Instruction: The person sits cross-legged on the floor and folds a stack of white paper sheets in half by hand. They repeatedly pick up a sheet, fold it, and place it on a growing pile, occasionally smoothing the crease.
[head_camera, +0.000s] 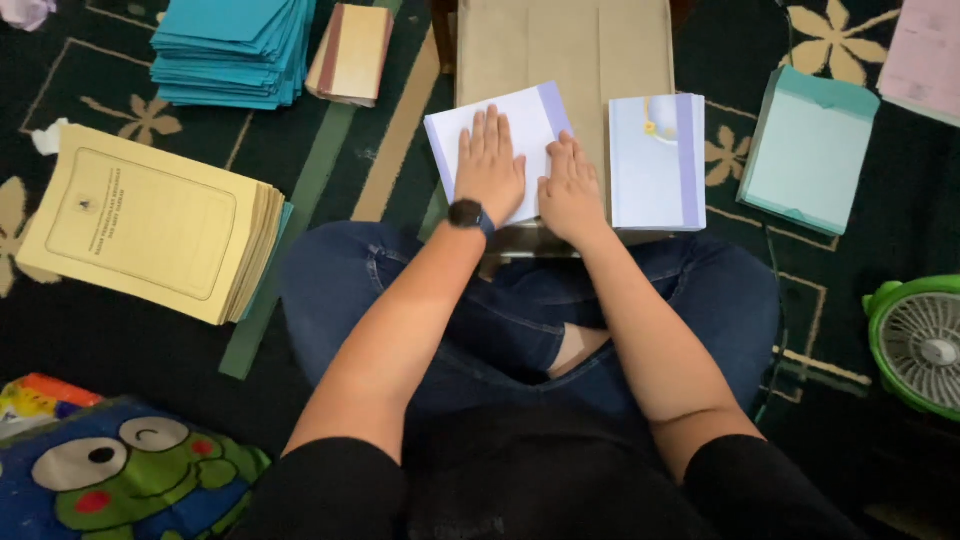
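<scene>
Both my hands lie flat, fingers spread, gripping nothing: left hand (489, 165) and right hand (570, 190) press a white lavender-edged booklet (530, 120) on the brown board (565, 45). Looks like creasing; a firm even sweep seems called for. Finished stack (656, 160) just beside.

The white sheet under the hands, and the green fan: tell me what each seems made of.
White sheet: thin matte paper or light card, apparently; it lies flat with crisp edges under the left hand and right hand. Green fan: probably moulded plastic, with a smooth casing and a pale slatted grille.
</scene>
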